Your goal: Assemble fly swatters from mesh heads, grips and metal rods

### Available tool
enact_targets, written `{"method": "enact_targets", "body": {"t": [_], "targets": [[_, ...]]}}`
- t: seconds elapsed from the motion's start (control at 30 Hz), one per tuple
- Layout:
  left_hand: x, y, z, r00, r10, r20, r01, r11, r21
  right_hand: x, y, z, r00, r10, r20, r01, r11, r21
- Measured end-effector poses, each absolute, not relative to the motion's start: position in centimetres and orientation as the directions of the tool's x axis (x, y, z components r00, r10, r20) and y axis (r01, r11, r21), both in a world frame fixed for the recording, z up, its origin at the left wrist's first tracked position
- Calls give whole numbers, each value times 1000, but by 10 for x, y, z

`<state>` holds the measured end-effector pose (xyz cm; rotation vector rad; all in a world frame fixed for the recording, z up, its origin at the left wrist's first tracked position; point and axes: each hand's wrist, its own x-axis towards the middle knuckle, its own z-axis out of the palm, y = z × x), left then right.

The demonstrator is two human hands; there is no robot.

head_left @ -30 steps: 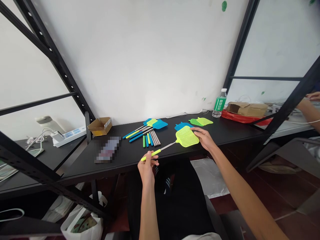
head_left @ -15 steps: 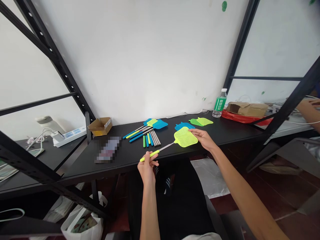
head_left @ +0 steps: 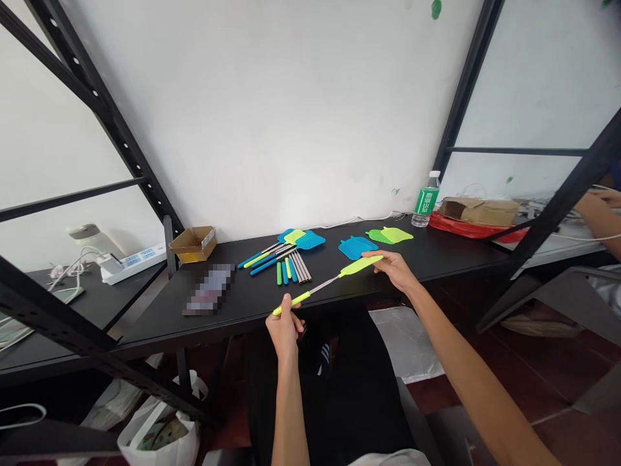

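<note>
over the black desk (head_left: 252,317), a fly swatter (head_left: 325,285) spans both hands

the yellow-green grip (head_left: 297,301) is pinched by the left hand (head_left: 286,329), and the mesh head (head_left: 359,265), turned edge-on, is held by the right hand (head_left: 395,270); the hands stand well apart. a slip could be caused by that light fingertip hold, and the blue swatter head (head_left: 356,248) or the loose handles (head_left: 291,266) could then be knocked. the right hand's fingertips are partly hidden. the pixelated object (head_left: 209,289) cannot be made out, and a co-worker's hand (head_left: 606,197) is cut off at the edge of the view.

Flyswatter heads (head_left: 356,248) lie beside loose handles (head_left: 279,273) on the desk (head_left: 252,304), a carton (head_left: 193,244) to their left.
</note>
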<state>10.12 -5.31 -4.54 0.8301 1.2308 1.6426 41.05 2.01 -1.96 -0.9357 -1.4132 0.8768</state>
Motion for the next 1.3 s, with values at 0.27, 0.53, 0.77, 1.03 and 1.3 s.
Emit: {"method": "enact_targets", "body": {"t": [0.27, 0.53, 0.77, 1.03, 1.3], "targets": [[102, -52, -47, -413, 911, -5, -229, -98, 969, 409, 25, -24, 125, 942, 311, -5, 314, -949], [104, -52, -45, -436, 900, 4, -222, -111, 969, 406, 17, -17, 20, 965, 262, 21, 262, -965], [105, -52, -44, -444, 896, -5, -227, -107, 968, 410, 18, -18, -17, 958, 287, 62, 287, -956], [103, -51, -47, -437, 899, -8, -246, -111, 963, 414, 22, -21, -29, 935, 353, 71, 354, -933], [102, -51, -48, -421, 907, -11, -250, -105, 963, 413, 25, -22, -59, 928, 368, 54, 371, -927]]}}
